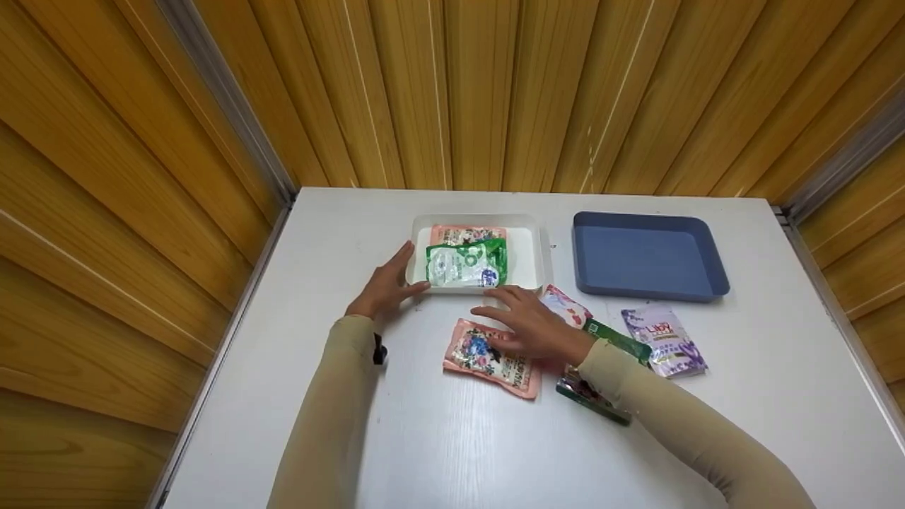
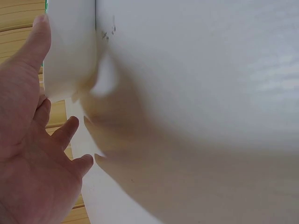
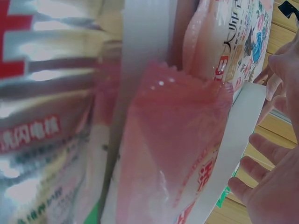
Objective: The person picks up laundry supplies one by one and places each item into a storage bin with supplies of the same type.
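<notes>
At the front left corner of a white tray (image 1: pixel 524 258), my left hand (image 1: pixel 385 288) has its fingers along the side and its thumb by the front rim. The left wrist view shows this hand (image 2: pixel 35 140) with fingers spread beside the tray wall (image 2: pixel 70 51). Inside the tray, a green and white pouch (image 1: pixel 459 265) overlaps a pink floral packet (image 1: pixel 468 232). My right hand (image 1: pixel 530 322) reaches across near the front rim, fingers spread and holding nothing. Below it lies another pink floral packet (image 1: pixel 477 353), partly hidden by the hand.
Right of the white tray stands a blue tray (image 1: pixel 643 254) with nothing in it. In front of it lie a purple and white pouch (image 1: pixel 664 339), a dark green packet (image 1: pixel 611 339) partly under my right forearm, and a pink and white packet (image 1: pixel 565 305). Wood-patterned panels (image 1: pixel 474 92) border the table.
</notes>
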A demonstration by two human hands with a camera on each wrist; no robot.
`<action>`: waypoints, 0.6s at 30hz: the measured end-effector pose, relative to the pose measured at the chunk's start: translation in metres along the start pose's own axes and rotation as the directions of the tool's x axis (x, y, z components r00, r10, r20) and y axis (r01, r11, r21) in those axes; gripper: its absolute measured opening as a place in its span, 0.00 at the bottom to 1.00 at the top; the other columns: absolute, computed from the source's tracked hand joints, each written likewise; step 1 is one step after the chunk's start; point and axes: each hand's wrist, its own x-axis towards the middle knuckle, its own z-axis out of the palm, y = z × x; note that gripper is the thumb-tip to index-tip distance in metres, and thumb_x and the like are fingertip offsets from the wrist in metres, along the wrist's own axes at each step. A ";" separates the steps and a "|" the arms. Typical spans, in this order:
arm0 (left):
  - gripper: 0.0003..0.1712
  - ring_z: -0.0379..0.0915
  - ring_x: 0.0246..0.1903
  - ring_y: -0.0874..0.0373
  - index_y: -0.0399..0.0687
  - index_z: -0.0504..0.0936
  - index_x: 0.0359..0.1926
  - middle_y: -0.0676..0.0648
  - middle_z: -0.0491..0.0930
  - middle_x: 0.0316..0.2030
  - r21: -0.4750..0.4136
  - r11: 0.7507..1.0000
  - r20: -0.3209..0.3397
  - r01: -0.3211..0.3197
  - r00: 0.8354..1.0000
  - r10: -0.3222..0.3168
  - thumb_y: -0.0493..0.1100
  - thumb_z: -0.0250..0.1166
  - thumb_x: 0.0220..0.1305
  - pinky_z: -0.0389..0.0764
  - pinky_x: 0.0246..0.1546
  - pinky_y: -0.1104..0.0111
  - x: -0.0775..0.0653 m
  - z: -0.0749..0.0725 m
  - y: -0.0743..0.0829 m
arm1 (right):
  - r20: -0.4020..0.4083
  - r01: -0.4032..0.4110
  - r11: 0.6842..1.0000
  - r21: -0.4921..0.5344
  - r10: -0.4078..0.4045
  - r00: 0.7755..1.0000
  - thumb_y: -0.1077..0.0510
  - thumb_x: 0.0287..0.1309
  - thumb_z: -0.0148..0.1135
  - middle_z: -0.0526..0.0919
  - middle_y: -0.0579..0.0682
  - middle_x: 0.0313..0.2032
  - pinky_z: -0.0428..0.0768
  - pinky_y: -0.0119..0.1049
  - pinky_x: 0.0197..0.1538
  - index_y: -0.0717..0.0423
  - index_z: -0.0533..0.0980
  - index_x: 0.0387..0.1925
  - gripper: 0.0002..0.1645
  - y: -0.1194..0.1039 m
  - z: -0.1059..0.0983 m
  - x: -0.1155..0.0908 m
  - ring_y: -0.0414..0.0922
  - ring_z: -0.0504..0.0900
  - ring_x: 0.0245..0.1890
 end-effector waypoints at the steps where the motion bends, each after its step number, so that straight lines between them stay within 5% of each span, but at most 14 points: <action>1: 0.58 0.33 0.81 0.53 0.61 0.44 0.83 0.58 0.38 0.82 -0.004 1.000 0.000 0.000 1.000 0.000 0.58 0.72 0.65 0.40 0.80 0.53 0.000 0.000 0.000 | 0.004 -0.001 1.000 0.003 0.001 1.000 0.43 0.66 0.67 0.68 0.58 0.72 0.66 0.61 0.71 0.41 0.73 0.71 0.34 -0.001 0.000 0.000 0.57 0.65 0.71; 18: 0.58 0.33 0.81 0.52 0.61 0.43 0.84 0.58 0.38 0.82 0.002 1.000 0.009 0.010 1.000 -0.010 0.59 0.71 0.65 0.40 0.80 0.53 -0.002 -0.003 0.002 | 0.117 -0.080 0.996 0.051 0.073 0.990 0.33 0.61 0.68 0.64 0.57 0.74 0.66 0.59 0.71 0.32 0.67 0.75 0.43 -0.011 0.007 -0.009 0.58 0.60 0.74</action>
